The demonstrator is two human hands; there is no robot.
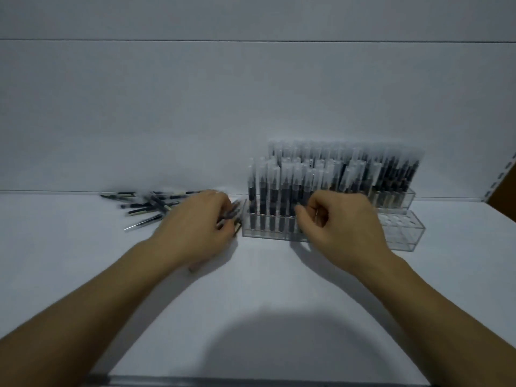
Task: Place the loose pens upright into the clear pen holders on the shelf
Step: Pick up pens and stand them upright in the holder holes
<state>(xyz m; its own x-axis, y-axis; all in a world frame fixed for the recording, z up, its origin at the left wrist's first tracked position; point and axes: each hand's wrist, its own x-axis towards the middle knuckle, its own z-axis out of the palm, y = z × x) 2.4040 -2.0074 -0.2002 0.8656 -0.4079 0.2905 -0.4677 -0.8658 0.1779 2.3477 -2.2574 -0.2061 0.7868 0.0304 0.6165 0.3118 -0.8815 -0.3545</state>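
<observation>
- My left hand [195,219] rests on the shelf [265,289], its grip curled round a bundle of pens [233,212], just beside the front pen holder [252,231].
- The loose pens [145,205] lie scattered behind that hand.
- My right hand [343,219] is curled in front of the upright pens [273,191] — I cannot tell whether its grip holds anything.

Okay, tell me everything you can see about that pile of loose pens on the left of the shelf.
The loose pens are slim sticks with dark barrels and paler ends. They look like plastic, though blur hides finer detail. They lie flat and criss-crossed in a small heap on the white shelf, close to the back wall and left of the clear pen holders. The left hand covers the heap's right end, and its fingers curl round a few pens there.
</observation>
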